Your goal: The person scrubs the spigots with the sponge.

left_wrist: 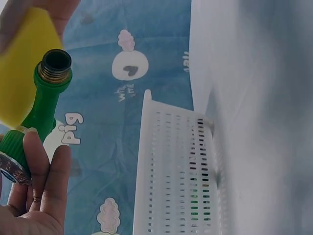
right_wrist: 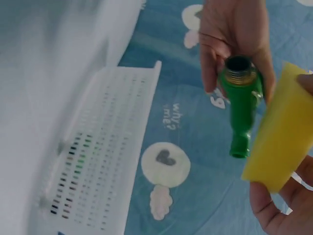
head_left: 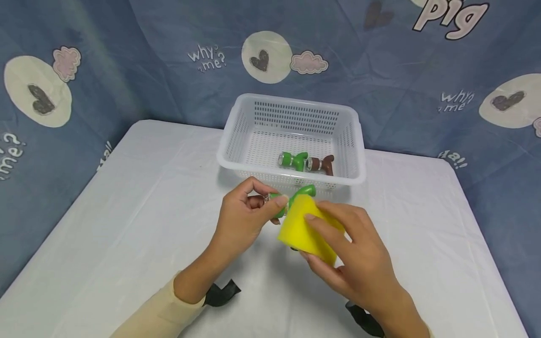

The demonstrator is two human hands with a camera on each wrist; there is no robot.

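My left hand (head_left: 241,218) grips a green tap (head_left: 306,190) by its ribbed end with a silvery rim. The tap's dark, threaded opening faces the camera in both wrist views, and its green body (left_wrist: 45,100) extends away from the fingers. A yellow sponge (head_left: 310,230) is held between the thumb and fingers of my right hand (head_left: 365,256). From the head view, the sponge covers part of the tap; whether the two touch, I cannot tell. Both hands are above the table, in front of the basket.
Behind the hands stands a white perforated basket (head_left: 253,168). Another green tap (head_left: 291,160) and a brown tap (head_left: 321,164) lie inside it, near its front wall. A white cloth (head_left: 148,211) covers the table, and a blue patterned curtain (head_left: 169,94) hangs behind. Black straps (head_left: 221,294) show at the wrists.
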